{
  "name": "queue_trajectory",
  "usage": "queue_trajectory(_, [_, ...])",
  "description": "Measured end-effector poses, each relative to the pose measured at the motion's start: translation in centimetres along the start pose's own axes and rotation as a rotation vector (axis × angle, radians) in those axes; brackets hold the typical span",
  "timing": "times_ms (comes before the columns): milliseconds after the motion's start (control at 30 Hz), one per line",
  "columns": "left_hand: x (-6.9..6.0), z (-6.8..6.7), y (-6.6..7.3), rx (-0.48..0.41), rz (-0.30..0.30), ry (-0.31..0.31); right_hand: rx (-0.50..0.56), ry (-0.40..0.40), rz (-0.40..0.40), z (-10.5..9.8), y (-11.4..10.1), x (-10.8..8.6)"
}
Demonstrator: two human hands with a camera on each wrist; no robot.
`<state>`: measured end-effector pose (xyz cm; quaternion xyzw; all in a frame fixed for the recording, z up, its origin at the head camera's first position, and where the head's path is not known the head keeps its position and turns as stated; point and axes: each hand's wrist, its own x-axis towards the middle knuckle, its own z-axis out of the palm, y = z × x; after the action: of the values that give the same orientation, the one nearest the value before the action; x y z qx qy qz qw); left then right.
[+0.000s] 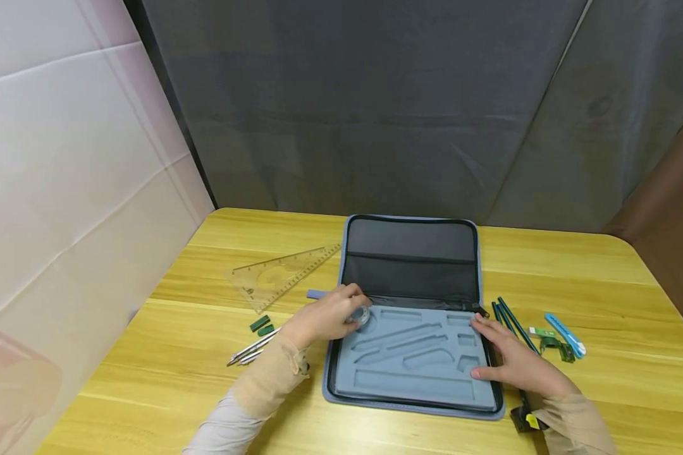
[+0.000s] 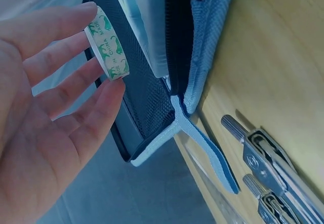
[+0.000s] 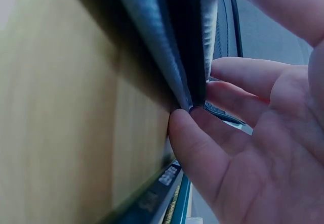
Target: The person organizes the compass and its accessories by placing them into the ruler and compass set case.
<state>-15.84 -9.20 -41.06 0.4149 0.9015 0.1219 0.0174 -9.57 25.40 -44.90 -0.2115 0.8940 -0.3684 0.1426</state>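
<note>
My left hand (image 1: 331, 314) pinches a small roll of clear tape (image 1: 360, 315) between thumb and fingers. In the left wrist view the tape roll (image 2: 108, 44) shows a white core printed with green figures and "MADE IN CHINA". It is at the upper left of a grey-blue foam insert (image 1: 401, 381), over or beside a round recess there; whether it touches the foam cannot be told. That insert lies in an unfolded zip case (image 1: 412, 414) with several shaped recesses. On the case's right edge rests my right hand (image 1: 515, 361), fingers spread, thumb over the foam.
Left of the case lie a clear set square (image 1: 284, 275), green erasers (image 1: 260, 323) and metal compasses (image 1: 252, 349). To the right are dark green pencils (image 1: 515, 322), a blue cutter (image 1: 565, 333), small green items (image 1: 556, 348) and a black item with a yellow patch (image 1: 525, 419).
</note>
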Motion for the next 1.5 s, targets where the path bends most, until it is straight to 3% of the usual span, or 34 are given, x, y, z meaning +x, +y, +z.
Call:
queue_trajectory(267, [0.5, 0.2, 0.4, 0.020, 0.013, -0.040, -0.024, 0.014, 0.007, 0.1, 0.0, 0.0])
queue_trajectory(633, [0.8, 0.5, 0.8, 0.020, -0.016, -0.100, -0.039, 0.030, 0.005, 0.2, 0.0, 0.0])
queue_trajectory(933, [0.9, 1.0, 0.5, 0.019, -0.012, -0.110, -0.057, 0.037, 0.013, 0.2, 0.0, 0.0])
queue_trajectory(1100, [0.9, 0.9, 0.5, 0.002, 0.018, -0.087, -0.066, 0.037, 0.004, 0.2, -0.1, 0.0])
queue_trajectory(1333, [1.0, 0.8, 0.6, -0.006, -0.033, -0.116, -0.076, 0.039, 0.004, 0.2, -0.2, 0.1])
queue_trajectory(1500, [1.1, 0.8, 0.6, 0.005, -0.028, -0.130, -0.074, 0.036, 0.013, 0.1, -0.2, 0.1])
